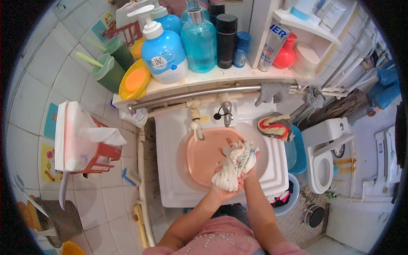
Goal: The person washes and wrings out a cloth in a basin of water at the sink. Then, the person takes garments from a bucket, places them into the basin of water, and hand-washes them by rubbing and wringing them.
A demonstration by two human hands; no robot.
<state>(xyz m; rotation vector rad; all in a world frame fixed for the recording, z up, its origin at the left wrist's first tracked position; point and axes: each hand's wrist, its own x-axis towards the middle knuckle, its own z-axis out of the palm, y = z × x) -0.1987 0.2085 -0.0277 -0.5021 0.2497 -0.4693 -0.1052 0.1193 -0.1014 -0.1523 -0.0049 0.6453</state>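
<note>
A bunched, twisted white cloth (234, 169) is held in both hands over the front right part of a pink plastic basin (202, 153). My left hand (225, 193) grips its lower left end from beneath. My right hand (251, 173) holds it from the right side, and folds of cloth hide much of both palms. The basin rests in a white sink (172, 194) and looks to have shallow water in it. A plastic spout (198, 131) overhangs the basin's back rim, and a metal tap (227, 114) stands to its right.
A folded striped cloth (274, 127) lies on the sink's back right corner. Pump bottles (164, 54) and other toiletries crowd the shelf (204, 78) behind a metal rail (178, 96). A tissue pack (76, 137) hangs left. A laundry basin (295, 199) and toilet (320, 172) stand right.
</note>
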